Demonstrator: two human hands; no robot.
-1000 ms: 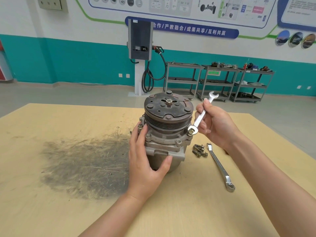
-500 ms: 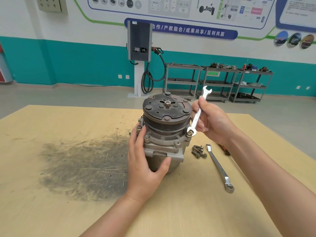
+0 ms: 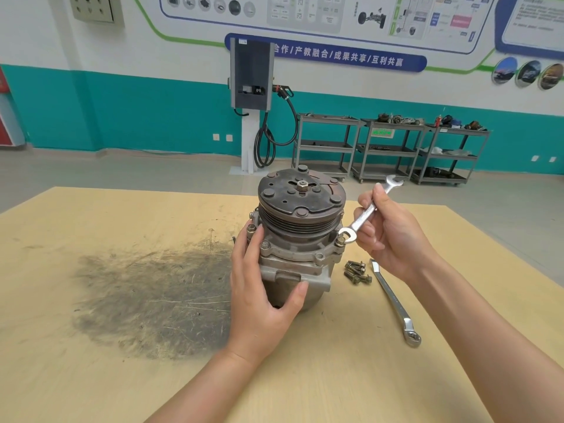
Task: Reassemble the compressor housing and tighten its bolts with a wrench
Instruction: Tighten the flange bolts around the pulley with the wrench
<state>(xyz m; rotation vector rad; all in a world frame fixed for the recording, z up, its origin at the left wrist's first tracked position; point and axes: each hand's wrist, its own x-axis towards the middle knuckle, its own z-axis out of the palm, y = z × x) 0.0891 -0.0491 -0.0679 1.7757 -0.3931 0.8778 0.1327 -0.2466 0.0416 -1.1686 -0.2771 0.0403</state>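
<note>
Here the left hand [image 3: 262, 297] wraps around the grey metal compressor housing [image 3: 300, 257], upright on the yellow wooden table [image 3: 122, 224]. At the small right flange bolt [image 3: 340, 241] sits the slim silver open-ended wrench [image 3: 363, 216], pinched by the right hand [image 3: 393, 236]; seated only half, it may slip and round the head

Table [image 3: 122, 377]: compressor [image 3: 300, 239], bolts [image 3: 355, 271], ring wrench [image 3: 393, 300]

Left hand [image 3: 262, 297] grips compressor [image 3: 300, 230]; right hand [image 3: 393, 239] pinches wrench [image 3: 361, 219]; forearms extended.
</note>
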